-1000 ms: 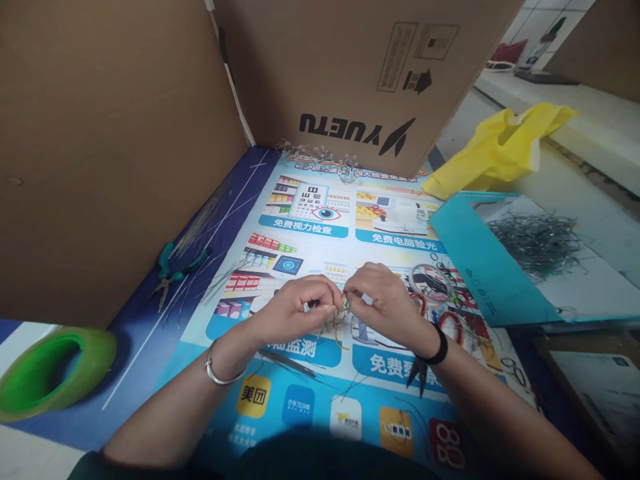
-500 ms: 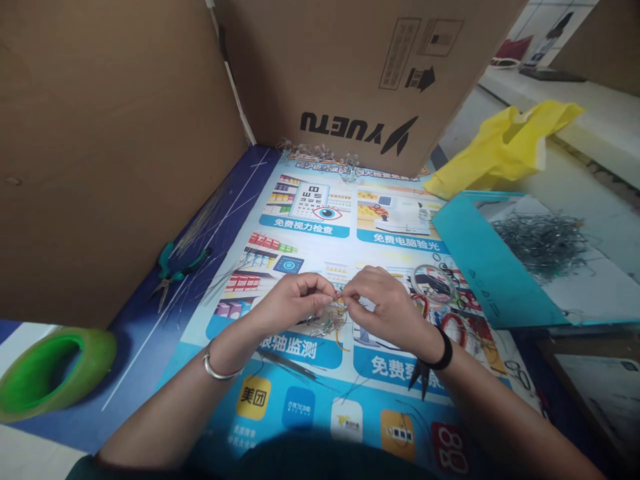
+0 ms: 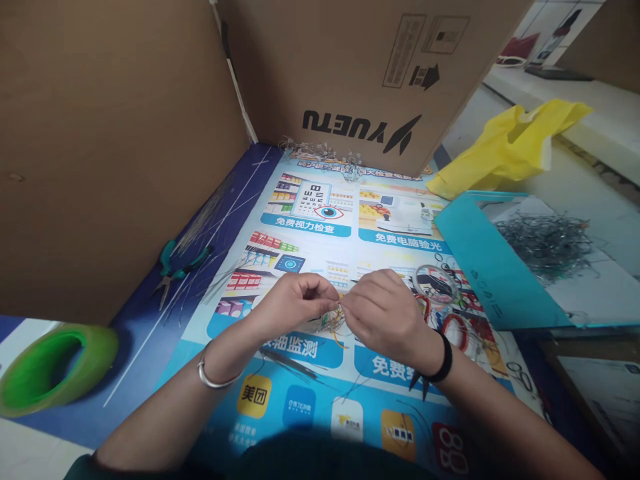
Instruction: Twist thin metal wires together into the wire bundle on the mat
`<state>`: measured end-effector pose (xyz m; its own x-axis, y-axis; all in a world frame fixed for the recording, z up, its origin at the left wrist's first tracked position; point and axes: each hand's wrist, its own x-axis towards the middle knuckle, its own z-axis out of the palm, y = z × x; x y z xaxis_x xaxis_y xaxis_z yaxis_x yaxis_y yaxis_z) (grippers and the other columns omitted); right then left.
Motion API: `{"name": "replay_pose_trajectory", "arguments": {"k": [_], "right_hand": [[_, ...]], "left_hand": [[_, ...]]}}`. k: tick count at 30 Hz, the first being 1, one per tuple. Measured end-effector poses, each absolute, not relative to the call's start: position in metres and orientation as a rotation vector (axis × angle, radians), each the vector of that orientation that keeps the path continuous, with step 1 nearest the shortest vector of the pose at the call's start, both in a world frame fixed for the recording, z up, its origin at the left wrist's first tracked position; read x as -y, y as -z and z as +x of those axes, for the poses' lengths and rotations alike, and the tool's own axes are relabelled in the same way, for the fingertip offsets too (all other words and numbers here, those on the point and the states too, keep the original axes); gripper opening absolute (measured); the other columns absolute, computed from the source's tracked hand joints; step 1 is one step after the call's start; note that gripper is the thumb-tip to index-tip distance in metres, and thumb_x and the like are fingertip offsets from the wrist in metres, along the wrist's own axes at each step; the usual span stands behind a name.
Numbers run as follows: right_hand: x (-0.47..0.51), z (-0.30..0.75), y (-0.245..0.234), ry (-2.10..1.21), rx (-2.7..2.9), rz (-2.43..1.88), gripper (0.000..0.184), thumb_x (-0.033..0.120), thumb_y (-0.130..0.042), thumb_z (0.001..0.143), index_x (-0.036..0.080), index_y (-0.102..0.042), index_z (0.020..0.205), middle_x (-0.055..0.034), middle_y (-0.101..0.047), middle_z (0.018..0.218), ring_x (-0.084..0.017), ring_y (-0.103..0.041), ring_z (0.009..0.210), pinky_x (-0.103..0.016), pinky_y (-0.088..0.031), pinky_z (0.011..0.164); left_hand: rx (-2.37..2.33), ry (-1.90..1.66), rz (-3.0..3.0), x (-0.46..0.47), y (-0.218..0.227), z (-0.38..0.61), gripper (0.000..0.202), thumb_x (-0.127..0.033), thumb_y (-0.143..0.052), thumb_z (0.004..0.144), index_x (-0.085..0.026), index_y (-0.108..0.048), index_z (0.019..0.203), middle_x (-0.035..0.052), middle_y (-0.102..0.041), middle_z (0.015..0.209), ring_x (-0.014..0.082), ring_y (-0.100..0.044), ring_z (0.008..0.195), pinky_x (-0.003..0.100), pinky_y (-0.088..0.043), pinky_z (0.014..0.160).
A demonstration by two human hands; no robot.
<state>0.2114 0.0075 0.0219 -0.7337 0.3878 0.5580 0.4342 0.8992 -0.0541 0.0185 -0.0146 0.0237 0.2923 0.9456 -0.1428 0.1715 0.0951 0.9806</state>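
Note:
My left hand [image 3: 295, 308] and my right hand [image 3: 387, 313] meet fingertip to fingertip just above a printed blue poster [image 3: 320, 220]. Both pinch a small tangle of thin wire with coloured bits [image 3: 334, 321]; what it is exactly is too small to make out. A silver bangle circles my left wrist and a black band my right wrist. Small scissors [image 3: 419, 381] lie under my right forearm. Several wire rings and red loops [image 3: 440, 283] lie just right of my right hand.
Cardboard walls [image 3: 115, 133] stand at the left and back. Teal pliers [image 3: 175, 267] and loose straight wires lie at the left, a green tape roll [image 3: 47, 367] at the near left. A teal folder [image 3: 495, 267], a wire pile [image 3: 547, 243] and a yellow bag [image 3: 510, 143] are right.
The hands stayed together over the same spot; my right hand turned slightly inward over the wire piece, and the fingertips closed tighter together.

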Motion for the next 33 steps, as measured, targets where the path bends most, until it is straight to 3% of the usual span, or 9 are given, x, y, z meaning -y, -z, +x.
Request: {"name": "replay_pose_trajectory", "arguments": {"k": [4,7,13,18,26,33], "right_hand": [[-0.005,0.215,-0.029,0.408,2.548,-0.413,0.011,0.012,-0.053,0.085,0.020,-0.061,0.084,-0.0035,-0.063,0.076,-0.019,-0.052,0.077,-0.036,-0.037,0.067],[-0.004,0.215,-0.031,0.446,2.559,-0.339,0.013,0.011,-0.053,0.085,0.020,-0.061,0.088,-0.0042,-0.063,0.078,-0.019,-0.053,0.080,-0.036,-0.038,0.068],[-0.011,0.213,-0.025,-0.040,2.407,-0.674,0.008,0.014,-0.053,0.085,0.019,-0.060,0.084,-0.0056,-0.064,0.079,-0.020,-0.055,0.080,-0.036,-0.042,0.071],[-0.015,0.213,-0.029,-0.454,2.312,-0.681,0.014,0.013,-0.052,0.082,0.018,-0.062,0.090,-0.0064,-0.064,0.083,-0.019,-0.057,0.080,-0.035,-0.046,0.073],[-0.009,0.208,-0.025,-0.427,2.308,-0.705,0.007,0.018,-0.055,0.079,0.019,-0.061,0.082,-0.0049,-0.063,0.077,-0.019,-0.057,0.077,-0.035,-0.044,0.071],[-0.008,0.203,-0.022,-0.315,2.319,-0.690,0.011,0.010,-0.052,0.077,0.018,-0.055,0.072,-0.0039,-0.060,0.070,-0.017,-0.053,0.071,-0.033,-0.041,0.067]], "left_hand": [[-1.223,-0.788,1.567,0.018,-0.030,0.019,0.006,-0.015,-0.060,0.075,-0.013,-0.064,0.071,-0.0027,-0.056,0.060,0.0067,-0.046,0.054,0.019,-0.037,0.050],[-1.257,-0.789,1.725,0.020,-0.032,0.020,0.007,-0.012,-0.059,0.074,-0.014,-0.065,0.071,-0.0013,-0.060,0.066,0.0074,-0.050,0.059,0.020,-0.040,0.054],[-1.193,-0.817,1.606,0.017,-0.027,0.017,0.006,-0.016,-0.060,0.076,-0.014,-0.063,0.071,-0.0023,-0.057,0.062,0.0063,-0.048,0.056,0.018,-0.039,0.050],[-1.105,-0.778,1.443,0.014,-0.023,0.013,0.006,-0.020,-0.062,0.075,-0.014,-0.063,0.074,-0.0044,-0.052,0.057,0.0048,-0.043,0.050,0.017,-0.035,0.046],[-1.126,-0.760,1.487,0.015,-0.024,0.014,0.006,-0.019,-0.062,0.074,-0.014,-0.062,0.071,-0.0043,-0.052,0.058,0.0053,-0.043,0.052,0.017,-0.036,0.047],[-1.133,-0.748,1.545,0.015,-0.026,0.015,0.004,-0.015,-0.060,0.074,-0.014,-0.063,0.071,-0.0036,-0.054,0.059,0.0058,-0.045,0.054,0.017,-0.037,0.049]]}}
